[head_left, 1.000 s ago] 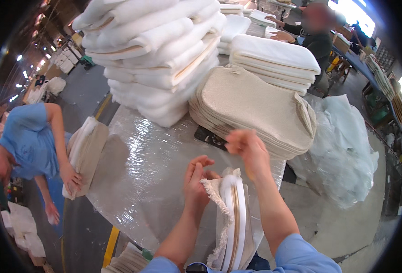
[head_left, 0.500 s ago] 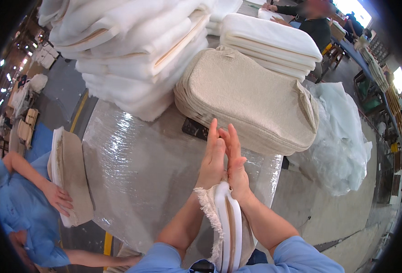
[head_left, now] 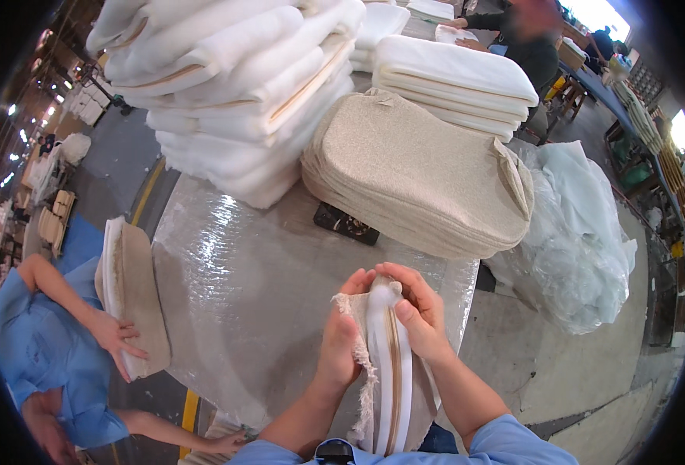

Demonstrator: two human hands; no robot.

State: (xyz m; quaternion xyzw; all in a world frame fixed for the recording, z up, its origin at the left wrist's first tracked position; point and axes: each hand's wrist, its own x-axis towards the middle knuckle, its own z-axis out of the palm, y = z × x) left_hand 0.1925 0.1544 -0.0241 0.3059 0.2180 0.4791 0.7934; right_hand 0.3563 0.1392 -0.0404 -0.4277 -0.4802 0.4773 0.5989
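A layered pad [head_left: 387, 364] stands on edge in front of me, with white padding, a tan middle layer and beige fabric on its outer sides. The fabric's left edge is frayed. My left hand [head_left: 338, 345] presses against the pad's left side, fingers curved round its far end. Opposite it, my right hand [head_left: 424, 316] wraps the far end from the right, its thumb near the top. The fingertips almost meet there. Beyond my hands lies a stack of beige fabric covers [head_left: 427, 167] with rounded ends. A flat black object with a pattern [head_left: 345, 223] sticks out from under that stack.
Tall folded white batting [head_left: 234, 101] rises at the table's far left, and more white padding [head_left: 451, 74] sits behind the covers. Clear plastic sheeting [head_left: 579, 232] bulges at the right. A co-worker in blue [head_left: 48, 333] holds a similar pad [head_left: 141, 298] at left. Another person [head_left: 524, 50] works far off.
My hands were stretched out, palms facing, beyond the pad's end. They have drawn back toward me and now close round the pad's far end.
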